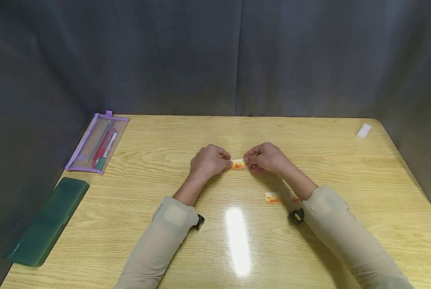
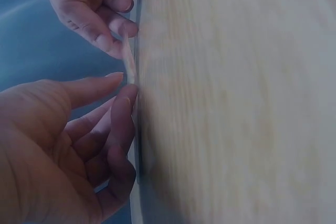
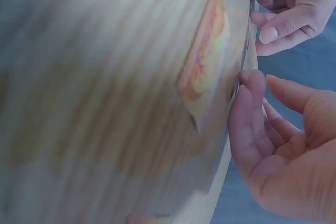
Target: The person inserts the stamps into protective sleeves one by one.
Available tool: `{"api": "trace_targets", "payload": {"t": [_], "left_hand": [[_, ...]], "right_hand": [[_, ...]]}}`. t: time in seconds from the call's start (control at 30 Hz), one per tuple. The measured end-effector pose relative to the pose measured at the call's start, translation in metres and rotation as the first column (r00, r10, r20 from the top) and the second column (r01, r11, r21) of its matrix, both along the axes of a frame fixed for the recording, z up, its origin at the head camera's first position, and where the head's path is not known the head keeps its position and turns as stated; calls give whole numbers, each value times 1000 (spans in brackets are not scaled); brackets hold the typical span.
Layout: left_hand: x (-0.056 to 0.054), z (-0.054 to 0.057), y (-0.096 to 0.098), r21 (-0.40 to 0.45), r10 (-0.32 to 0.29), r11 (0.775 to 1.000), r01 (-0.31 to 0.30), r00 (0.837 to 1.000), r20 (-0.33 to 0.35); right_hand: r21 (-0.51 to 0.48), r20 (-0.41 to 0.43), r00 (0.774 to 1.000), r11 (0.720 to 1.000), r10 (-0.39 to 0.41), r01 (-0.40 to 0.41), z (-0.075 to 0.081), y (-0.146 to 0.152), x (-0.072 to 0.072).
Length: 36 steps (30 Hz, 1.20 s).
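Observation:
A small printed card (image 1: pixel 238 164), yellow and orange with a red design, is held between the two hands near the middle of the table. My left hand (image 1: pixel 209 161) pinches its left end with thumb and fingertips. At the opposite end, the right hand (image 1: pixel 267 157) grips it in the same way. Seen from the left wrist, the card (image 2: pixel 130 64) appears as a thin edge spanning the fingertips. Closer to me, a second card (image 1: pixel 273 197) lies flat, with a third card (image 1: pixel 294 196) beside it, partly hidden by the right forearm.
On the left lie a purple-edged mesh pouch (image 1: pixel 81 157) of pens and a dark green case (image 1: pixel 49 222). A white block (image 1: pixel 364 131) sits at the far right corner. Dark curtains (image 1: pixel 201 60) border the wooden table (image 1: pixel 157 140).

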<state>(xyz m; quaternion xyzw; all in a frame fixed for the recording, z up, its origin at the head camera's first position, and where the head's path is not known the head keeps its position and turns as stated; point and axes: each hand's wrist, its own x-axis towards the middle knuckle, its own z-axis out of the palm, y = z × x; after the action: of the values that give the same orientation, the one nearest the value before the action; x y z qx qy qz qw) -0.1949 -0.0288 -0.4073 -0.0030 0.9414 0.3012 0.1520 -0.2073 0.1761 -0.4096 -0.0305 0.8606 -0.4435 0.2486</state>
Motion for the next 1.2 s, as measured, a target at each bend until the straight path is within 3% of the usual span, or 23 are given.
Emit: {"api": "trace_targets", "payload": {"t": [0.2, 0.3, 0.47, 0.57, 0.7, 0.83, 1.07, 1.2], "left_hand": [[-1, -1, 0, -22, -22, 1000, 21, 999, -28], [0, 0, 0, -3, -82, 997, 82, 994, -69], [4, 6, 1, 29, -245, 967, 252, 957, -156], [8, 11, 3, 12, -296, 953, 303, 939, -177], [9, 14, 7, -20, -323, 946, 324, 929, -180], [9, 14, 13, -70, -334, 943, 327, 921, -199], [11, 9, 24, -185, -421, 904, 385, 876, -237], [13, 8, 30, -198, -431, 898, 394, 878, -210]], "right_hand": [[79, -77, 997, 997, 16, -10, 4, 3, 5], [137, -133, 990, 990, 55, -37, 6, 9, 8], [194, -211, 967, 976, 141, -100, 10, 24, 16], [221, -260, 951, 969, 166, -109, 13, 33, 23], [257, -311, 935, 962, 170, -89, 17, 47, 34], [272, -320, 933, 959, 166, -78, 20, 58, 46], [241, -302, 938, 966, 169, -96, 18, 73, 65], [239, -307, 935, 965, 179, -106, 14, 77, 72]]}}
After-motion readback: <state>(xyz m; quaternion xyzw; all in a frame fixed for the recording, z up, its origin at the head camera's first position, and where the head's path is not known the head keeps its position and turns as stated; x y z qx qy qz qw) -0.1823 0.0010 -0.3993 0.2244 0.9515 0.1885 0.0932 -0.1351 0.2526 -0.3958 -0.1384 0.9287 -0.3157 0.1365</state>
